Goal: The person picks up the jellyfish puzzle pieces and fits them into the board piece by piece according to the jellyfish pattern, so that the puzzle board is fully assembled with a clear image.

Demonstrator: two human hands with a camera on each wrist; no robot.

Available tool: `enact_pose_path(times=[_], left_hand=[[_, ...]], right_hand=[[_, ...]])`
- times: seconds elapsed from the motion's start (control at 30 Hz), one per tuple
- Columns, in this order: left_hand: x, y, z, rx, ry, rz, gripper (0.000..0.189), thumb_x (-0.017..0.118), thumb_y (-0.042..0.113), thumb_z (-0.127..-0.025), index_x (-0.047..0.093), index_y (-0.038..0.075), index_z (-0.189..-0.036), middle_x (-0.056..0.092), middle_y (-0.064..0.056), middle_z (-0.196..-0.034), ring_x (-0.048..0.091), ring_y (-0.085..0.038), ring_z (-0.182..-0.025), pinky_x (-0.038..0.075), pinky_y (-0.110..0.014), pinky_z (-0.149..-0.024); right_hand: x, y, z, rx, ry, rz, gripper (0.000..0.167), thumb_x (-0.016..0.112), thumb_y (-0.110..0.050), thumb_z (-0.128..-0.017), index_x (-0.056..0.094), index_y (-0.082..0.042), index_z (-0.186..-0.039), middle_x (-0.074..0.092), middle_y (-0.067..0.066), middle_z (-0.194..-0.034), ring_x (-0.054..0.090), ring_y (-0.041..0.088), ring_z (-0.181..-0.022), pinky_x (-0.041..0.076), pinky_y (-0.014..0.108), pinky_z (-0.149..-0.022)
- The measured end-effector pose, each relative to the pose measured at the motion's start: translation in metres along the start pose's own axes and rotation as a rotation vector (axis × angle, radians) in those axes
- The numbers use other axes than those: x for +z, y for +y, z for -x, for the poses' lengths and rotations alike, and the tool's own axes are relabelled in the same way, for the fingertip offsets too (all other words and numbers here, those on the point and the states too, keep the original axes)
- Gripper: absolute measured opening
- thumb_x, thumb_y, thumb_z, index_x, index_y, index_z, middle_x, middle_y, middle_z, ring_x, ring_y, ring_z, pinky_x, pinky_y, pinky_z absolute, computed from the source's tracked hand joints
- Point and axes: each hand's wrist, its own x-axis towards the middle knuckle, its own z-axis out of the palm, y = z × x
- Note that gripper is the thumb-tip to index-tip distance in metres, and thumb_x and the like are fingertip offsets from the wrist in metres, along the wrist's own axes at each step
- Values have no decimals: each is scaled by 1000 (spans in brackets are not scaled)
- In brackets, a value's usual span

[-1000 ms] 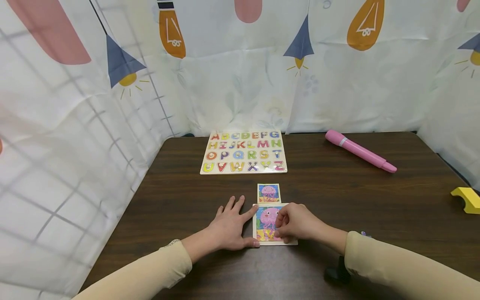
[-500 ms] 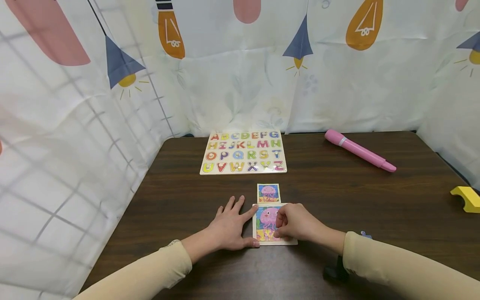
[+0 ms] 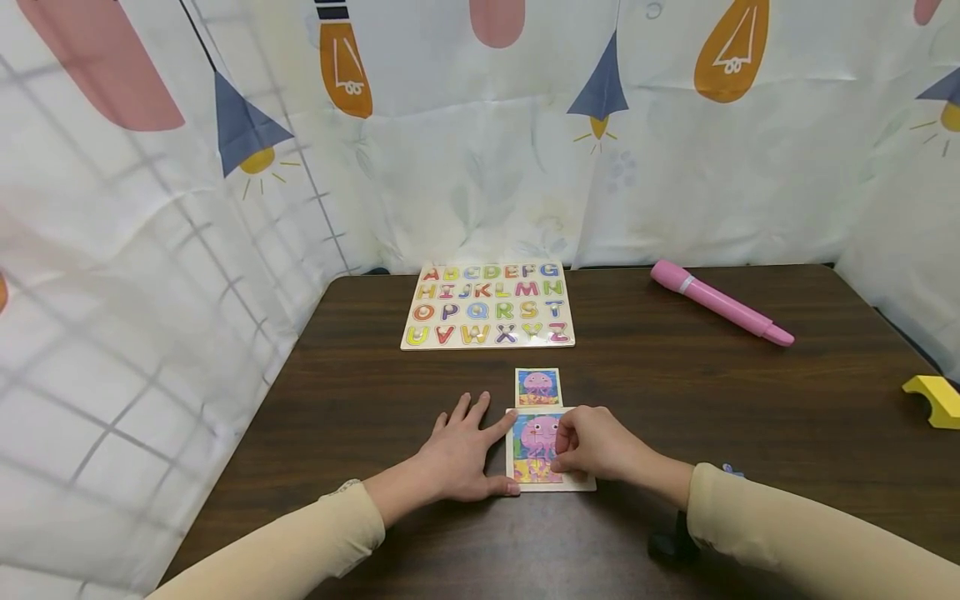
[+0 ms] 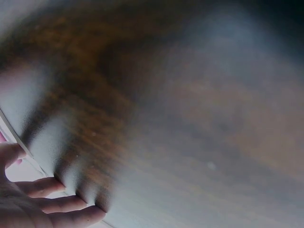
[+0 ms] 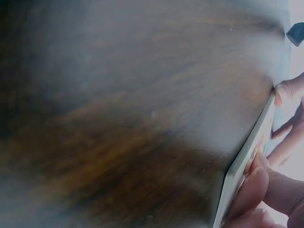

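A small jigsaw puzzle board (image 3: 510, 450) with a pink jellyfish picture lies flat on the dark table. My left hand (image 3: 459, 454) is spread beside it, with the index finger at its upper left corner and the thumb at its lower left. Over the right part of the board, my right hand (image 3: 597, 446) has its thumb and fingers curled together in a pinch on a puzzle piece, mostly hidden by the fingers. In the right wrist view, these fingertips (image 5: 259, 164) are close over the board. Bare board shows at the lower right corner. A matching jellyfish picture card (image 3: 537, 387) touches the top edge.
Behind the card lies an alphabet puzzle board (image 3: 487, 306) with knobbed letters. A pink marker-shaped stick (image 3: 722, 302) lies at the back right, and a yellow arch block (image 3: 933, 400) at the far right edge. Something black (image 3: 672, 546) sits below the right sleeve. Patterned curtains (image 3: 480, 167) surround the table.
My right fingers have shifted very slightly up and to the right, uncovering bare board at the lower right corner. My left hand stays in place.
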Motion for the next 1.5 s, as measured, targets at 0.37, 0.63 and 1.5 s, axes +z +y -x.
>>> enact_pose_path(times=[0.37,0.63,1.5], left_hand=[[-1,0,0,4,-1,2,96,70,71,-82,34,30,-161,24,-20,-168,21,-48,-155,32,-69,-115],[0,-1,0,2,-2,4,96,71,70,-82,34,30,-161,25,-19,-168,21,-48,-155,31,-70,-114],[0,-3,-1,18,1,0,96,70,70,-83,33,30,-161,24,-20,-168,21,-49,-154,31,-71,-114]], right_hand=[[-3,0,1,-11,-20,17,27,88,-15,-80,63,-11,-72,56,-1,-62,50,10,-54,38,23,-50],[-22,10,10,-60,-19,-19,18,84,-14,-84,67,-11,-79,60,-2,-66,55,11,-60,45,25,-54],[-115,162,100,56,22,84,23,73,-22,-95,72,-4,-110,71,-1,-95,58,-5,-79,50,21,-71]])
